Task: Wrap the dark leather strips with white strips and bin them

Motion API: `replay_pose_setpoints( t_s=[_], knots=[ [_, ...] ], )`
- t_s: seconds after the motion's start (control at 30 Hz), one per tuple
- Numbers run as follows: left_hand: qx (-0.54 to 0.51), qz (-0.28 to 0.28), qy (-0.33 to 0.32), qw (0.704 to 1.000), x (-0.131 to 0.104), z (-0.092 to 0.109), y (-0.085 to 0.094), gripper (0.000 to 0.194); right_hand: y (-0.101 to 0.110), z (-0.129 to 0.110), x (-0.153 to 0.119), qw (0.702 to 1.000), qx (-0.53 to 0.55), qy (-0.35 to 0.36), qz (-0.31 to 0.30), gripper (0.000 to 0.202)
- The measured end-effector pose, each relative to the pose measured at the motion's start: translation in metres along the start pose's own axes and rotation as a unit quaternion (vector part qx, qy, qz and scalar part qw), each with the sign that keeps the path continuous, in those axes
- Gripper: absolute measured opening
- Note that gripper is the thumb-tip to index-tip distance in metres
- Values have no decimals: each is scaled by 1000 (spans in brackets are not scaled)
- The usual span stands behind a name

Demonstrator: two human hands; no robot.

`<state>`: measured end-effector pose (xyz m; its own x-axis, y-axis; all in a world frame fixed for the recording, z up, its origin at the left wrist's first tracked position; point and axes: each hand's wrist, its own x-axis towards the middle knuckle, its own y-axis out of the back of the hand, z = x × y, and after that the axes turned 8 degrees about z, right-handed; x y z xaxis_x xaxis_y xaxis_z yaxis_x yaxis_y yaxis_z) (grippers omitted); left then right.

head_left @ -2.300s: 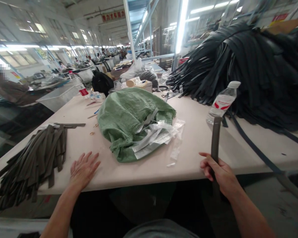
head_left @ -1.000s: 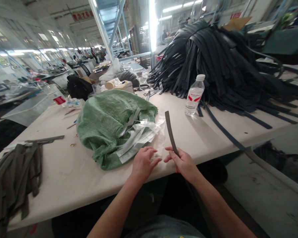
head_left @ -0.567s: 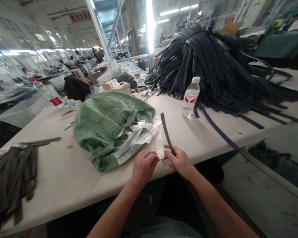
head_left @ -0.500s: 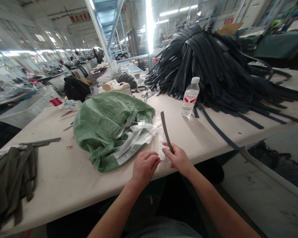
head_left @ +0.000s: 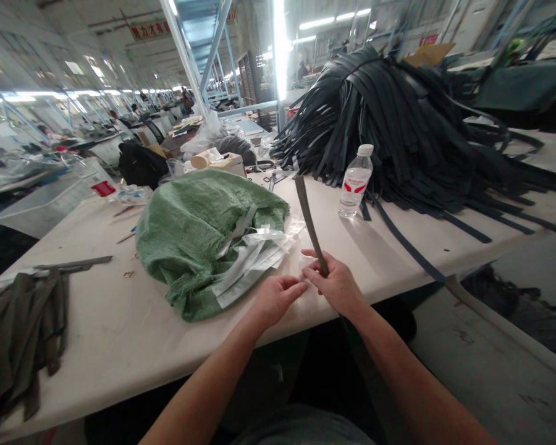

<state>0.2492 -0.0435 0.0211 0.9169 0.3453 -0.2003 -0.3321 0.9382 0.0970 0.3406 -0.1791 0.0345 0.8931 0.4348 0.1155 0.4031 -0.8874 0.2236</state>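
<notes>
My right hand [head_left: 336,283] is closed on a dark grey-green strap [head_left: 309,216], whose upper end stands up over the table while its lower part hangs below the hand. Beside it, my left hand [head_left: 280,300] has its fingers pressed together near the right fingertips; what they pinch, if anything, is too small to make out. A green woven sack [head_left: 189,222] with white plastic [head_left: 254,259] at its opening lies just left of the hands.
A clear bottle [head_left: 354,182] stands behind my right hand. Dark straps [head_left: 389,123] are heaped at the back right, and grey-green straps [head_left: 23,334] hang over the front edge of the table [head_left: 120,334] at left. A black bag [head_left: 141,165] sits behind the sack.
The strap in my right hand has risen, and its top end reaches farther up and back. My left hand has shifted slightly right and up, closer to the right fingertips.
</notes>
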Motion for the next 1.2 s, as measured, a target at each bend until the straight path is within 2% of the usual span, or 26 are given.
replay_pose_setpoints(
  t_s=[0.07, 0.2, 0.33, 0.4, 0.47, 0.6, 0.7, 0.93, 1.1, 1.2],
  knots=[
    [-28, -8, 27, 999, 7, 4, -4, 40, 5, -1, -3, 1000, -4, 7, 13, 39],
    [-174, 21, 87, 981, 14, 8, -6, 36, 22, 4, -18, 998, 35, 14, 54, 40],
    [-322, 73, 131, 935, 19, 10, -11, 34, 44, 12, -40, 986, 131, 7, 101, 37],
    [-381, 99, 139, 909, 22, 13, -16, 32, 54, 14, -51, 987, 112, 10, 118, 33],
    [-425, 110, 141, 887, 24, 17, -20, 26, 59, 17, -63, 996, 41, 13, 83, 31],
    [-470, 96, 139, 867, 30, 26, -25, 18, 56, 24, -84, 995, -93, 20, -41, 33],
    [-485, 85, 132, 860, 33, 30, -27, 19, 48, 31, -93, 984, -154, 63, -68, 35],
    [-477, 100, 123, 864, 34, 39, -30, 22, 39, 43, -94, 966, -229, 110, -44, 42],
    [-469, 92, 117, 870, 32, 39, -31, 22, 37, 48, -92, 964, -248, 88, -30, 40],
    [-456, 93, 113, 878, 29, 32, -35, 25, 36, 47, -91, 978, -196, 31, -66, 42]
  ],
)
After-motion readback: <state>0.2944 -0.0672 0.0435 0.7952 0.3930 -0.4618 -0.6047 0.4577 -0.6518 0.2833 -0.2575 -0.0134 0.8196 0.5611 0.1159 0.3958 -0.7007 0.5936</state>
